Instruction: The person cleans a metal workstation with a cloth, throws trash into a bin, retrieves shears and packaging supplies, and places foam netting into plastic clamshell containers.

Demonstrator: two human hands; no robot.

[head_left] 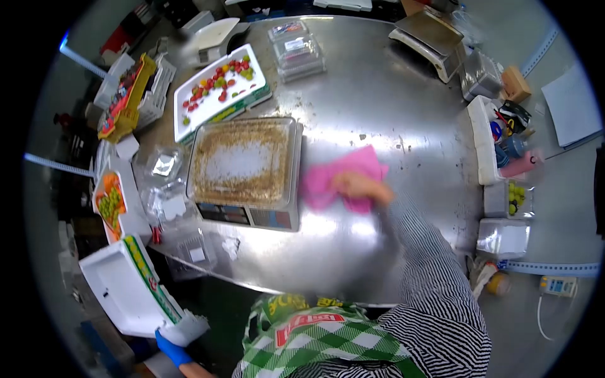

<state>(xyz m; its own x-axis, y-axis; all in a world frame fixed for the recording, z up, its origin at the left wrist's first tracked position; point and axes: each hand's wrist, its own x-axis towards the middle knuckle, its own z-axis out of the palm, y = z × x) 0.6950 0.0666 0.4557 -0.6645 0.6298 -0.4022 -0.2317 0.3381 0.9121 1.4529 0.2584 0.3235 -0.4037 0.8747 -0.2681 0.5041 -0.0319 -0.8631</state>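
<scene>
My right hand, blurred, presses a bunched pink cloth against the metal table. Just left of the cloth stands a scale-like box under a clear, brown-speckled cover. At the lower left, beyond the table edge, my left hand wears a blue glove and grips the lower corner of a tilted white foam box with a green and yellow side. Its fingers are partly hidden by the box.
A foam tray of small tomatoes, clear packs and a scale stand at the back left. Another scale is at the back right. A tool tray and grapes line the right edge. Empty clear containers lie left.
</scene>
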